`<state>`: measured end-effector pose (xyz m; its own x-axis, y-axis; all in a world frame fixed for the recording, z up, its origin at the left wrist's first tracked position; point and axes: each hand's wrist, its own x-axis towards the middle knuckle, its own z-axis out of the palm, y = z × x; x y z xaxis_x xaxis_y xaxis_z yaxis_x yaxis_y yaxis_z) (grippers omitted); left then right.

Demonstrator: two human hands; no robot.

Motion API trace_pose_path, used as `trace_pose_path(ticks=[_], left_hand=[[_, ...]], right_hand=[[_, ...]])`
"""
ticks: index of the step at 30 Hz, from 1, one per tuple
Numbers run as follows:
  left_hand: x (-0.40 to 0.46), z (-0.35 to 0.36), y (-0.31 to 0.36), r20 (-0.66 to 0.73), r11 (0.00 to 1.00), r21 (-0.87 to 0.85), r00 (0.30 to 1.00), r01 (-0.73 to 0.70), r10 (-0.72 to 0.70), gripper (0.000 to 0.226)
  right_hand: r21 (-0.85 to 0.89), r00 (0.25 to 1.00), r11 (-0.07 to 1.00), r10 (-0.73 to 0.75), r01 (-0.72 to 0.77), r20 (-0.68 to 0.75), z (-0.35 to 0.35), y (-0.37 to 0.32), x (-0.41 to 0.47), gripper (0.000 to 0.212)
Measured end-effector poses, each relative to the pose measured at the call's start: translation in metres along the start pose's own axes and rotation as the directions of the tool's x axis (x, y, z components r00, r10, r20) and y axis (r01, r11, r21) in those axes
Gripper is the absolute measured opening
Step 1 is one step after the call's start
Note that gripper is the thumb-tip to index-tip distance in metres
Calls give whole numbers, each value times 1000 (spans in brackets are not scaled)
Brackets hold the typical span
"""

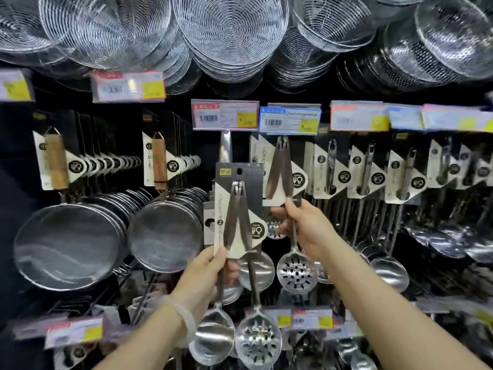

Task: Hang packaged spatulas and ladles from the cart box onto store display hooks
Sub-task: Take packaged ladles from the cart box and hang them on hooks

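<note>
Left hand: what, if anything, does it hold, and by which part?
The left hand grips a carded ladle-and-skimmer set by the card's lower left edge.

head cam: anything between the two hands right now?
Yes. In the head view, a plain ladle bowl hangs between left hand and right hand, behind the left hand's carded set.

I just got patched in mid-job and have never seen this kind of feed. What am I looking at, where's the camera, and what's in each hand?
There is no machine: the one picture comes from a camera on a person's head, looking at a store display wall. The left hand grips a carded ladle-and-skimmer set by the card's lower edge, not yet on a hook. The right hand holds the handles of a second set hanging under the blue price tag. Strainers hang to the left, wire skimmers above.
</note>
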<state>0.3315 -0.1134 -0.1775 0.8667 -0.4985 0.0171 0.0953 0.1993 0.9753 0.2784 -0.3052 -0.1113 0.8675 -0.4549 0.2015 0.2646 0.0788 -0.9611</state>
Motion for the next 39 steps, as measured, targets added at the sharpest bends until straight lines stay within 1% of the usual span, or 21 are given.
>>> trace_pose_path(ticks=[3,8,12,16,18,23,29,33,38,39], left_hand=[[3,2,6,11,999,-32,1000,-6,6,21],[7,5,14,9,999,-19,1000,-27,27,21],[13,5,17,-7,1000,-1,999,-31,31,21],[17,6,19,-22,999,-8,999,-42,41,20],[19,6,19,-23,999,-21,999,-42,42,19],[21,5,16,-1,999,-27,999,-38,38,21],[25,-2,15,-26,997,-61,999,-47,45,21],[26,-5,12,-24,997,-54,999,-50,49,21],[27,-9,8,-9,999,-12,999,-40,40,22],[27,-10,7,-5,999,-7,999,-39,39,23]], right_hand=[[-19,1000,1000,10,-10,16,1,-6,2,15],[-61,997,998,29,-25,65,-3,-5,6,13],[-94,999,996,15,-10,50,-9,0,9,14],[-13,998,1000,0,1,58,-10,-2,15,12],[-4,998,1000,3,-2,67,-11,-1,18,12],[-45,995,999,7,-3,97,-12,5,20,14],[-101,994,994,-18,29,110,-6,7,17,15],[-57,995,998,-8,14,99,-7,12,18,14],[42,993,995,92,-95,69,-18,28,21,14],[47,993,994,96,-99,62,-20,30,21,14]])
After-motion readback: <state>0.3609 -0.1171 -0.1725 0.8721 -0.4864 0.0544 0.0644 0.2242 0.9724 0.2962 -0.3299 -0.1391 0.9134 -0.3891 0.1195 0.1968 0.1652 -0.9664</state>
